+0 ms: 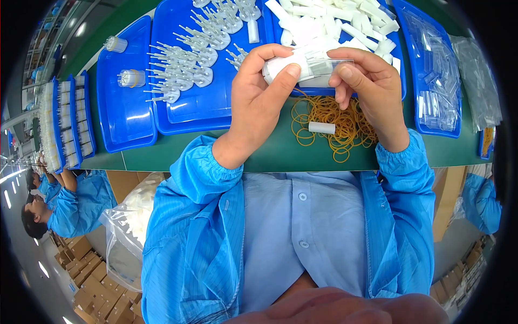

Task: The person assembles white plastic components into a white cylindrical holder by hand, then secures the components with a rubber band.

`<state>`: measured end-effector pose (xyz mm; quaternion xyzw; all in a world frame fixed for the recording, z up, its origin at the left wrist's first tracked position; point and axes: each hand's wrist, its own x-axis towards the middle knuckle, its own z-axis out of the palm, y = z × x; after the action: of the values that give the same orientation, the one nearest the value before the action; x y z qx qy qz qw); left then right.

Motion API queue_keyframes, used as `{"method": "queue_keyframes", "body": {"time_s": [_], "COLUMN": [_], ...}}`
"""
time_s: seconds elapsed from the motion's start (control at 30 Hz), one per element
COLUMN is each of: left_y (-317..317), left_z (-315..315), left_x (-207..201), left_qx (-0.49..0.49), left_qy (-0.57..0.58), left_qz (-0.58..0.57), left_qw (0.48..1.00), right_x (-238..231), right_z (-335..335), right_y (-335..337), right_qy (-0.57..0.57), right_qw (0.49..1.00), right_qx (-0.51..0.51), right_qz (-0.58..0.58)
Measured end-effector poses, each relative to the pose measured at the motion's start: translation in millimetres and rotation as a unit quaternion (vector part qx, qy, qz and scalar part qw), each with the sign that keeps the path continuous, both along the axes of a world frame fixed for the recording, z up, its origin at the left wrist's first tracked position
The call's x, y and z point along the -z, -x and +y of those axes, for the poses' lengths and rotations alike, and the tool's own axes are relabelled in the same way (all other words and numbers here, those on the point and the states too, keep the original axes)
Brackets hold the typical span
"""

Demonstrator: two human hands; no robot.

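My left hand (258,100) is wrapped round a white cylindrical bundle (276,67), thumb on its near side and fingers behind. From the bundle's right end sticks out a clear plastic tube (322,67). The fingertips of my right hand (372,81) pinch the tube's far end. Just below both hands lies a loose heap of tan rubber bands (334,110), with a short white cylinder (322,128) on top. Behind my hands, a blue tray holds a pile of white strip-like pieces (307,27).
Left of my hands, a blue tray (205,116) holds several white discs with thin upright tubes (181,70). Further left, another blue tray (127,119) holds a banded bundle (131,79). At right, a tray of clear tubes (440,105) stands beside a plastic bag (477,81). Co-workers sit at both sides.
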<state>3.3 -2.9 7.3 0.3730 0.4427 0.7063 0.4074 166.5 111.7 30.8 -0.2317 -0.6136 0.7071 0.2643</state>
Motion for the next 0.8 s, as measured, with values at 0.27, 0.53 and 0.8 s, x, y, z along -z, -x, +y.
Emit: {"method": "queue_keyframes", "body": {"time_s": [0.27, 0.53, 0.8], "left_y": [1.6, 1.7, 5.4], "left_z": [-0.2, 0.4, 0.9], "left_x": [0.1, -1.7, -4.4], "left_qx": [0.009, 0.020, 0.041], "left_qy": [0.020, 0.052, 0.056], "left_qz": [-0.031, -0.127, -0.189], "left_qw": [0.999, 0.990, 0.979], "right_x": [2.3, 3.0, 0.9], "right_z": [0.4, -2.0, -1.3], "right_y": [1.2, 1.5, 0.8], "right_qy": [0.001, -0.041, -0.029], "right_qw": [1.000, 0.999, 0.999], "right_qx": [-0.010, -0.018, -0.019], "right_qz": [0.000, -0.009, -0.038]}}
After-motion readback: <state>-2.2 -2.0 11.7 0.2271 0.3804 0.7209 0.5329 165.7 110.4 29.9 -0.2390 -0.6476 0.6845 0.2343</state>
